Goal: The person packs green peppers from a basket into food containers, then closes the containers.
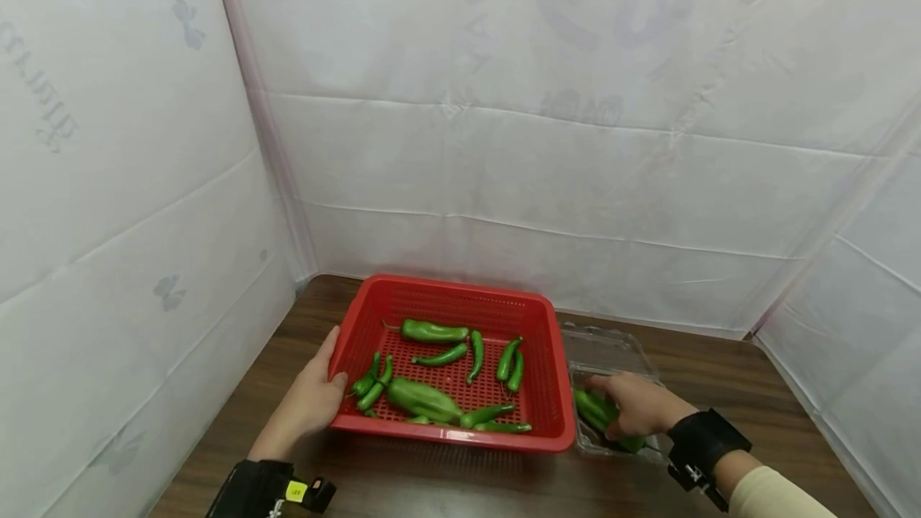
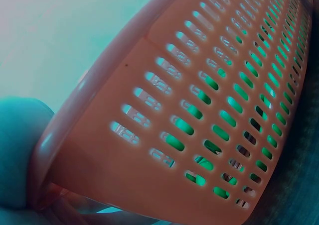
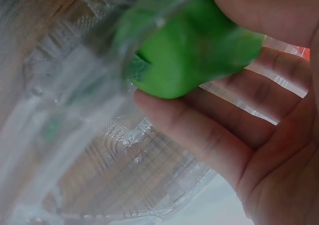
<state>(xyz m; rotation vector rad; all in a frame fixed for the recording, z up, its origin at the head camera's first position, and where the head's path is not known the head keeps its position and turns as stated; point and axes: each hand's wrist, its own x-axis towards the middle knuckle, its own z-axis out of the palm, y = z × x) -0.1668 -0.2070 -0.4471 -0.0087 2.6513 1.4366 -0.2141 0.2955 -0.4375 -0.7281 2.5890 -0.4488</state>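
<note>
Right hand, head view: fingers bent round a large, smooth green pepper, its thumb side nearer the body. Pepper lies under this hand, inside a clear, thin plastic container whose open lid extends beyond the fingers. Left hand: clasps the near-left rim of a red, rectangular, perforated plastic basket, thumb over the rim. Basket sits between the hands and just beside the container. Contents, right of the left hand: one broad green pepper, one long green pepper, several slender green chillies. Below both hands, a dark brown wood-grain table; beyond them, white printed sheeting. Right hand hides part of the pepper; a few chillies are partly covered by the basket's near wall.

Left wrist view: slotted basket wall stands right of the hand and blocks the contents; only green patches show through. Hand cut off at lower left; colours shifted.

Right wrist view: thumb above, fingers below, pepper between. Transparent plastic crosses in front of the pepper, blurring its far end. Red patch beyond the thumb is cut off; identity unclear.
</note>
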